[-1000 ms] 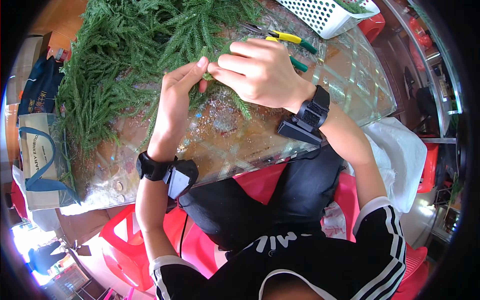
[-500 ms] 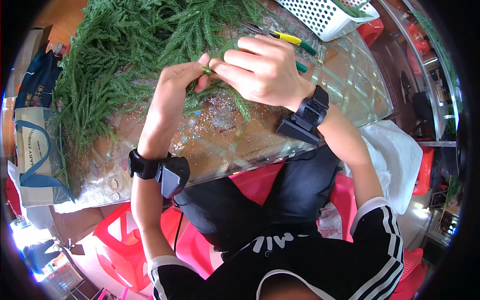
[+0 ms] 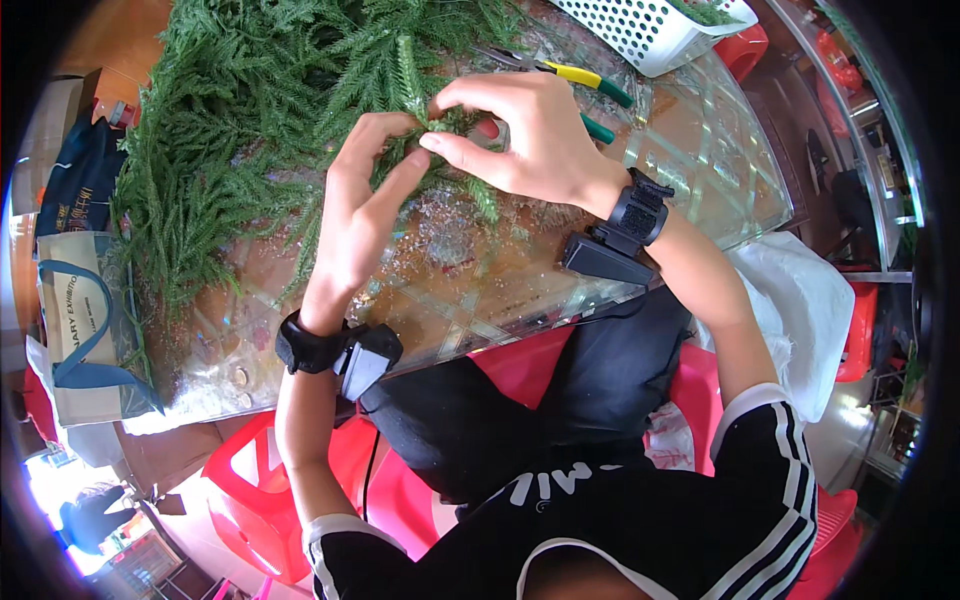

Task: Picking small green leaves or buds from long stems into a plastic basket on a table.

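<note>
A green artificial pine sprig (image 3: 407, 75) stands up between my two hands, above the near part of the table. Thumb and forefinger of my right hand (image 3: 535, 135) pinch it near its lower end, the other fingers curled behind. My left hand (image 3: 360, 205) is bent around the same spot from the left, its fingertips at the stem and its thumb a little below. More needles hang under my hands. A large heap of green pine branches (image 3: 240, 130) lies just beyond, to the left. Pliers (image 3: 575, 76) with yellow and green handles rest beyond my right hand.
A white perforated basket (image 3: 655, 35) holds greenery at the far right. Small green scraps and glittery bits are scattered on the glass-topped table (image 3: 440, 300). At the left edge sits a printed bag with blue handles (image 3: 85, 330). Red plastic stools (image 3: 240, 500) stand below.
The sprig now points up and away from me, clear of my fingers. My right thumb and forefinger have opened into a wider arch, and my left fingers have spread from the thumb.
</note>
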### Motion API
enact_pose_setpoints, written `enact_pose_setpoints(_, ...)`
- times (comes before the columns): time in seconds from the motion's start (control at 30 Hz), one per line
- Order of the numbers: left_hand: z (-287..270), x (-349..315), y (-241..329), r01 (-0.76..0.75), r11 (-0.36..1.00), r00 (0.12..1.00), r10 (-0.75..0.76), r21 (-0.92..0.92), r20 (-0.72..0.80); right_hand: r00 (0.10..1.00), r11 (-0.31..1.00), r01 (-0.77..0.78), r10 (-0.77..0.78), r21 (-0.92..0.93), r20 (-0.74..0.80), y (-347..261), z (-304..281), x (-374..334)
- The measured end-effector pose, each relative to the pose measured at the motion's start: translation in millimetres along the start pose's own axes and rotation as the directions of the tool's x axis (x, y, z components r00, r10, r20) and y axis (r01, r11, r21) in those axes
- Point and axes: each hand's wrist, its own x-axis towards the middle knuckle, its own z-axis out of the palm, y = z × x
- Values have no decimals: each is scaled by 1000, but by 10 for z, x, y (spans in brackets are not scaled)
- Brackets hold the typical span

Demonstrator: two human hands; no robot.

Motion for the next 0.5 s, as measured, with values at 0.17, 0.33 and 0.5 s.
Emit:
enact_pose_setpoints(0.17,-31,4,-142,-199,925,974,224,324,-41,990,987,-139,137,83,23,1,29,-37)
enact_pose_setpoints(0.33,-78,-4,-131,-228,767,954,300,600,-22,988,989,-134,129,62,86,-43,16,2)
enact_pose_setpoints(0.5,-61,-6,-91,-215,771,954,297,599,-40,979,968,-205,200,147,48,-28,16,13)
